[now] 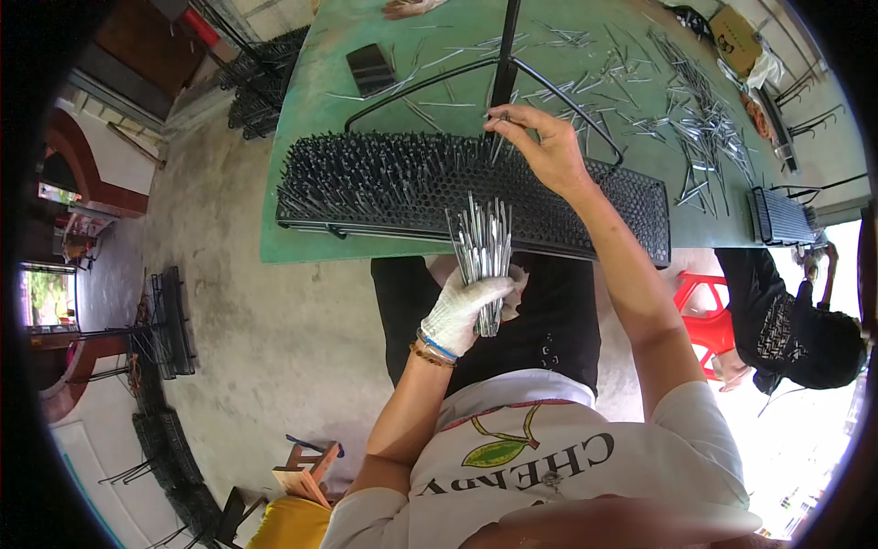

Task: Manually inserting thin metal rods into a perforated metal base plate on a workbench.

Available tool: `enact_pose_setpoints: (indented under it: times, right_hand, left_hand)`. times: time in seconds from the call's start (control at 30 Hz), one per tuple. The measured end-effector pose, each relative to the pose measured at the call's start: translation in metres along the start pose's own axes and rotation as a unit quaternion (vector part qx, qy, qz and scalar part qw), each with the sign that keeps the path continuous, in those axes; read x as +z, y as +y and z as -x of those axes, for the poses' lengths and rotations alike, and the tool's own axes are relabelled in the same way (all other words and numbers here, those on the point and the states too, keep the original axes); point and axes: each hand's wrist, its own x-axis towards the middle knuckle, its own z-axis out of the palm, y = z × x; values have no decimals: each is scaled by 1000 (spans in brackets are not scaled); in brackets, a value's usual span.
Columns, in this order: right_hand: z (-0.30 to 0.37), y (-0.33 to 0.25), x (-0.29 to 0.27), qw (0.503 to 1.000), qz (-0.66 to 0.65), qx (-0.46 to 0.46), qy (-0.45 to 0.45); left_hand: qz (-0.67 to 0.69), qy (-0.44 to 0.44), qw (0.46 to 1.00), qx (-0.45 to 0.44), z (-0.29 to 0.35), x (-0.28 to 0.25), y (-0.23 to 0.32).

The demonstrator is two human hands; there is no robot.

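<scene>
A long black rack full of holes lies along the near edge of the green table. Thin dark rods stand packed upright in its left half, while bare holes show on the right. My left hand, in a white knitted glove, is closed round a bundle of thin silvery metal rods just in front of the rack. Over the middle of the rack, beside the last standing rods, my bare right hand pinches a thin metal rod between thumb and fingers. Its lower end is at the holes.
A black metal frame rises behind the rack. Loose metal rods are strewn over the green table, with a dark flat phone-like object at left. Another person sits at right near a red stool. More black racks stand leftward.
</scene>
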Motion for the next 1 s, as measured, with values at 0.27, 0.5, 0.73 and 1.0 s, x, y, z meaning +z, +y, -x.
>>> enact_pose_setpoints:
  times: [0.27,0.5,0.73,1.0]
  right_hand:
    - [4,2,4,999,-28,27,32]
    - [5,-1,4,1000,3,-4,23]
    - [8,13,10,999,-24,28,26]
    - [12,3,8,946,237,-218,26]
  left_hand:
    - [7,6,1000,-2,-1,-2,-2]
    - [4,13,1000,-8,0,0,1]
    - [8,8,1000,-10,2,1,0]
    - [4,9,1000,1,3,0,-1]
